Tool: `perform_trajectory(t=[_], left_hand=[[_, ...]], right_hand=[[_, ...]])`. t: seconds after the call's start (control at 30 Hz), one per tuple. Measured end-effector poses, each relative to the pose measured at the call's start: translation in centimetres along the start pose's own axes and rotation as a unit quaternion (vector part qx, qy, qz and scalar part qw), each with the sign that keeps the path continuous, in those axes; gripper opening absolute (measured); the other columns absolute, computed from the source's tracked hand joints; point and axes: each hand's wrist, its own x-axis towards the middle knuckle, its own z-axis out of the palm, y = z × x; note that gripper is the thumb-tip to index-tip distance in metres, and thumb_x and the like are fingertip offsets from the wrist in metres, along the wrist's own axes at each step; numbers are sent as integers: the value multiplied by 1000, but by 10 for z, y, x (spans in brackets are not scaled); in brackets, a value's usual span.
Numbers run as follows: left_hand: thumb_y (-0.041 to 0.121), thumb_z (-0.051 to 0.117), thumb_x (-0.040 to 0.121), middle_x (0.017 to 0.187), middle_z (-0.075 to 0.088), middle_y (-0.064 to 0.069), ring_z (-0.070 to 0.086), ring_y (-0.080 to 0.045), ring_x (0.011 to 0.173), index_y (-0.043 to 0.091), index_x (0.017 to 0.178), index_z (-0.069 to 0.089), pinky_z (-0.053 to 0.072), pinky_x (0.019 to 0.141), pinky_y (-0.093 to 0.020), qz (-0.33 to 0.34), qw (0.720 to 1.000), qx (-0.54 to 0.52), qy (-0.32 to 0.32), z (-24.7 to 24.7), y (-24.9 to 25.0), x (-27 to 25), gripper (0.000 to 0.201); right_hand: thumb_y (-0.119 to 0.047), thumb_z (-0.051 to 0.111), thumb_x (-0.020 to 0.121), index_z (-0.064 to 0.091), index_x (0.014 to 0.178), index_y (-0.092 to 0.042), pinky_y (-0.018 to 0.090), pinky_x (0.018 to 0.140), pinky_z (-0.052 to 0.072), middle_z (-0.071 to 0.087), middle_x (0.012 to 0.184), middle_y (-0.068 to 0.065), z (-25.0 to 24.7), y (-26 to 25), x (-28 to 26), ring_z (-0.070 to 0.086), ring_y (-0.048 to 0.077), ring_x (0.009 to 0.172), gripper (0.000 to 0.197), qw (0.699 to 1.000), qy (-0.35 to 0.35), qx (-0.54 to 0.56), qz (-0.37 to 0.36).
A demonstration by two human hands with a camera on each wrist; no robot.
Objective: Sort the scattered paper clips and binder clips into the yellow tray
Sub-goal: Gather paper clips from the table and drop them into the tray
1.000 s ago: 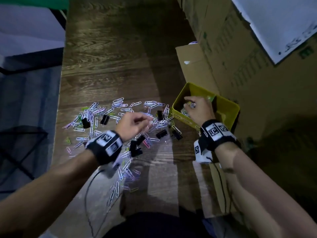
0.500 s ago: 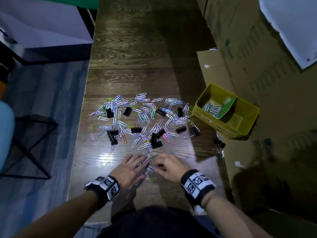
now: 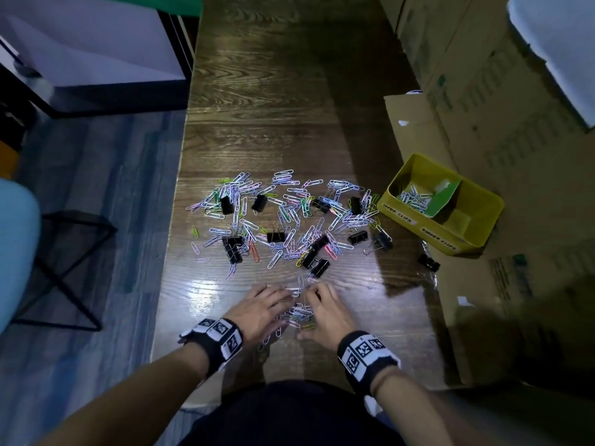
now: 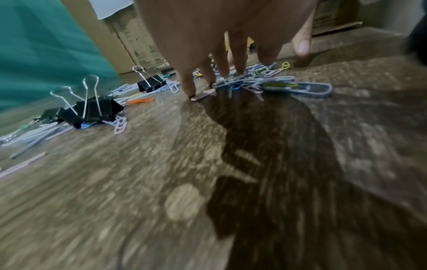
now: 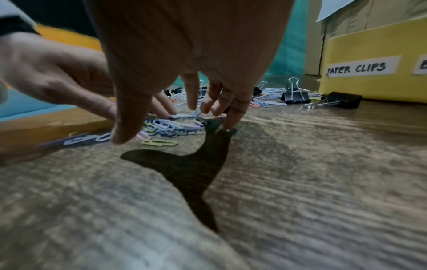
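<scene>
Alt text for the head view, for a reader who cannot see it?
Left hand and right hand rake a small heap of coloured paper clips together on the dark wooden table. Beyond lie scattered paper clips and black binder clips; right, a yellow tray holds some clips.

Dim room overall, cool cast. Head view: white glare patch on the dark wood-grain surface (image 3: 206,291) just above the left hand (image 3: 257,312), deep shadow lower right of frame, edges bowed by the wide lens. Left wrist view: heavy motion smear across the lower frame, hard hand shadow at centre. Right wrist view: sharper near the right hand (image 5: 184,54), crisp shadow under it, foreground soft.
</scene>
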Motion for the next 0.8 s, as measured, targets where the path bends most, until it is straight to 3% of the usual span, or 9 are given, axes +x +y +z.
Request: perform_trajectory(t=[0.1, 0.23, 0.3, 0.37, 0.5, 0.6, 0.7, 0.8], left_hand=[[49, 42, 89, 138, 47, 2, 42, -18, 126, 30, 132, 39, 44, 97, -47, 6, 998, -10, 58, 1, -4, -15, 47], [66, 57, 70, 150, 20, -3, 32, -25, 128, 33, 144, 8, 38, 102, -46, -107, 994, -6, -3, -7, 3, -26, 94], [59, 67, 68, 150, 15, -6, 30, -26, 127, 31, 145, 1, 37, 103, -44, -150, 988, -30, -32, -7, 11, -25, 105], [41, 72, 73, 147, 21, -9, 33, -26, 125, 25, 146, 8, 39, 104, -39, -177, 982, -67, -17, -4, 17, -18, 98], [9, 63, 79, 134, 39, -8, 43, -26, 120, 22, 139, 34, 42, 101, -37, -188, 970, -150, 46, 1, 18, -3, 68], [9, 65, 78, 132, 40, -7, 47, -26, 117, 23, 136, 40, 45, 98, -38, -159, 974, -150, 59, -1, 16, -2, 64], [18, 70, 78, 138, 35, -4, 44, -23, 119, 26, 139, 36, 42, 101, -36, -168, 975, -134, 59, -3, 15, -5, 70], [18, 65, 82, 134, 41, -3, 47, -23, 118, 23, 132, 49, 40, 103, -34, -174, 973, -137, 59, -3, 17, -4, 52]], right_hand=[[-53, 72, 71, 12, 147, -20, 40, 112, 27, 24, 144, 7, -1, -7, -5, 25, 25, 133, 102, 1000, -21, -1, 6], [-50, 72, 72, 4, 149, -17, 38, 111, 27, 21, 146, 9, -2, -16, -3, 22, 26, 135, 108, 1000, -27, -2, 2], [-47, 73, 72, 5, 149, -16, 36, 109, 29, 23, 143, 10, 2, -18, 2, 23, 26, 132, 108, 999, -33, -4, 2], [-41, 75, 73, 12, 148, -14, 35, 108, 33, 28, 136, 9, 6, -19, 6, 28, 26, 126, 102, 999, -30, -13, -10], [-32, 72, 78, 36, 140, -17, 37, 98, 41, 40, 128, 6, 9, -16, 12, 38, 25, 118, 73, 998, -36, 8, -51], [-20, 66, 84, 48, 132, -15, 35, 99, 39, 42, 128, 7, 10, -16, 11, 41, 26, 120, 51, 997, -20, 56, -46], [-34, 68, 81, 37, 141, -18, 34, 107, 34, 35, 136, 5, 6, -17, 6, 31, 23, 128, 69, 998, -3, 52, -21], [-45, 68, 77, 34, 142, -21, 39, 105, 36, 34, 138, 6, 3, -20, 2, 30, 26, 131, 78, 1000, -9, 22, 5]])
